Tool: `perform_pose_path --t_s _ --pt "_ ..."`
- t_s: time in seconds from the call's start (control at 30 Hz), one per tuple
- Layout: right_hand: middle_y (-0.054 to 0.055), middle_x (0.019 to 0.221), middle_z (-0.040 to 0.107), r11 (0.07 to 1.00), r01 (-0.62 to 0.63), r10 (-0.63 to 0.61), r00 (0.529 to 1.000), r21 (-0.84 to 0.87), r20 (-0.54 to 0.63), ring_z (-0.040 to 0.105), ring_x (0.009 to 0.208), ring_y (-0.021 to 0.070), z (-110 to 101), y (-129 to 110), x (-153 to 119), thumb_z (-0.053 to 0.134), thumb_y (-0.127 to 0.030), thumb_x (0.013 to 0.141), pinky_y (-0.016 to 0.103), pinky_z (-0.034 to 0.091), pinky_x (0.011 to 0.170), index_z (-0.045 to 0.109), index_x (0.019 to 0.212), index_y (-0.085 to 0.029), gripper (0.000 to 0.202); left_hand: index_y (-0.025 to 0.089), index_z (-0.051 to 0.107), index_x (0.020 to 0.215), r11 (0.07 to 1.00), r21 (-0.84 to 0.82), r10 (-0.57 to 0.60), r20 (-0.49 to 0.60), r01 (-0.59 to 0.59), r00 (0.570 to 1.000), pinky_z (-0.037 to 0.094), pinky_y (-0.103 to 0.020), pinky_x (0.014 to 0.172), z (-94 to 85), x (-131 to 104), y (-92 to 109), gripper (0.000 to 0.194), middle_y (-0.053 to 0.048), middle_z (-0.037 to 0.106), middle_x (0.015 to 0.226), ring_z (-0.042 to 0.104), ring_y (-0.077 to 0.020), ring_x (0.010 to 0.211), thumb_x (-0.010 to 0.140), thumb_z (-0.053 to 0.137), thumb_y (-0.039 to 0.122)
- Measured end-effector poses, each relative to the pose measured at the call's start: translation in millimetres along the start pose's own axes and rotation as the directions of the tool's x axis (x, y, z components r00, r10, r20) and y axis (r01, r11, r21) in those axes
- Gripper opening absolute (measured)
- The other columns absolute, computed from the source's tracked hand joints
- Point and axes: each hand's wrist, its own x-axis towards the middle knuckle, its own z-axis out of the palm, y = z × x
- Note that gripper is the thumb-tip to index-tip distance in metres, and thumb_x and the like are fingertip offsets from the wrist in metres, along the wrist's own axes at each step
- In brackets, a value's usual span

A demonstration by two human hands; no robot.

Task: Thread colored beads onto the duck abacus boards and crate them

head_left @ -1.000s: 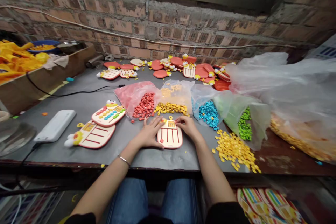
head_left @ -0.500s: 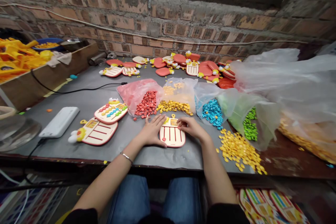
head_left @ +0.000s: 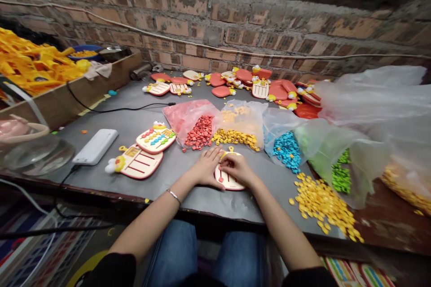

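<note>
Board: flat on table, steadied at its left edge by left hand, fingers spread; overlapped by right hand, fingers bunched, any piece between them hidden.

A cable runs along the brick wall.

Left forearm and right forearm reach forward, converging. Left hand palm down, fingers forward, thumb spread. Right hand just beside, fingers bent, tips toward left hand.
</note>
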Motion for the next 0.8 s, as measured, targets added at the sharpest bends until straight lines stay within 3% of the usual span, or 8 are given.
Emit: perform_pose_path --t_s 0.1,0.13,0.27,0.37,0.47,0.57,0.7,0.8 --pt "0.002 0.074 0.067 0.997 -0.012 -0.002 0.984 0.076 0.180 0.060 0.068 0.0165 -8.8 -3.3 -4.5 0.072 -0.031 0.073 0.027 0.047 0.064 0.066 0.083 -0.017 0.018 0.012 0.019 0.150 1.000 -0.002 0.020 -0.002 -0.020 1.000 0.013 -0.050 0.116 -1.0 -0.4 -0.6 0.124 -0.019 0.010 0.158 0.011 -0.0347 0.145 0.056 0.061 0.083" --pt "0.003 0.076 0.067 0.995 -0.009 -0.007 0.987 0.097 0.162 0.061 0.070 0.0172 -12.4 -2.8 -4.1 0.071 -0.035 0.075 0.028 0.048 0.065 0.066 0.085 -0.017 0.021 0.012 0.019 0.150 1.000 -0.004 0.026 -0.002 -0.026 1.000 0.013 -0.050 0.116 -1.4 -0.4 -0.5 0.125 -0.019 0.010 0.158 0.010 -0.0348 0.145 0.056 0.061 0.083" --pt "0.006 0.084 0.069 0.999 0.001 0.004 0.995 0.047 -0.104 0.063 0.077 0.0187 -20.0 -1.9 19.6 0.060 -0.039 0.084 0.029 0.049 0.069 0.066 0.089 -0.017 0.023 0.011 0.017 0.150 0.999 -0.023 0.040 0.002 -0.040 0.999 0.014 -0.051 0.116 -1.7 0.1 -0.2 0.128 -0.020 0.011 0.158 0.008 -0.0361 0.145 0.055 0.061 0.083" --pt "0.006 0.088 0.070 0.969 -0.036 0.021 0.998 -0.244 -0.065 0.063 0.079 0.0176 -14.7 -9.7 57.1 0.058 -0.029 0.086 0.027 0.047 0.071 0.067 0.091 -0.017 0.016 0.008 0.017 0.149 0.999 -0.031 0.036 0.031 -0.035 0.999 0.013 -0.053 0.116 -0.5 0.0 -0.6 0.129 -0.024 0.013 0.156 0.006 -0.0391 0.145 0.054 0.061 0.084" --pt "0.008 0.093 0.071 0.788 -0.086 0.125 0.992 -0.609 0.021 0.063 0.085 0.0206 0.0 -20.0 95.2 0.062 -0.025 0.083 0.028 0.046 0.074 0.068 0.091 -0.018 0.012 0.008 0.022 0.148 0.999 -0.031 0.034 0.054 -0.032 0.998 0.013 -0.055 0.115 0.6 -1.0 -1.0 0.128 -0.025 0.015 0.155 0.007 -0.0429 0.143 0.053 0.062 0.084" --pt "0.013 0.094 0.070 0.654 -0.127 0.208 0.978 -0.746 0.016 0.063 0.088 0.0244 17.4 -25.0 118.9 0.064 -0.019 0.081 0.029 0.045 0.073 0.067 0.094 -0.017 0.014 0.011 0.026 0.147 0.998 -0.042 0.052 0.037 -0.050 0.998 0.015 -0.056 0.115 1.0 -2.2 -1.5 0.123 -0.024 0.020 0.153 0.011 -0.0429 0.142 0.055 0.063 0.082" --pt "0.010 0.089 0.068 0.664 -0.116 0.185 0.983 -0.739 0.012 0.062 0.082 0.0206 24.3 -21.5 120.2 0.056 -0.014 0.083 0.027 0.043 0.070 0.065 0.095 -0.019 0.015 0.015 0.029 0.146 0.996 -0.058 0.076 0.012 -0.075 0.997 0.018 -0.057 0.113 1.4 -3.2 -2.2 0.117 -0.021 0.027 0.151 0.017 -0.0422 0.141 0.055 0.066 0.080" --pt "0.006 0.085 0.066 0.792 -0.040 0.060 0.998 -0.609 0.012 0.060 0.078 0.0167 10.9 -13.4 101.6 0.055 -0.011 0.082 0.025 0.044 0.070 0.064 0.091 -0.018 0.015 0.015 0.028 0.147 0.998 -0.035 0.046 0.039 -0.044 0.998 0.017 -0.059 0.113 0.4 -3.2 -2.6 0.120 -0.022 0.020 0.154 0.012 -0.0435 0.142 0.054 0.065 0.081"
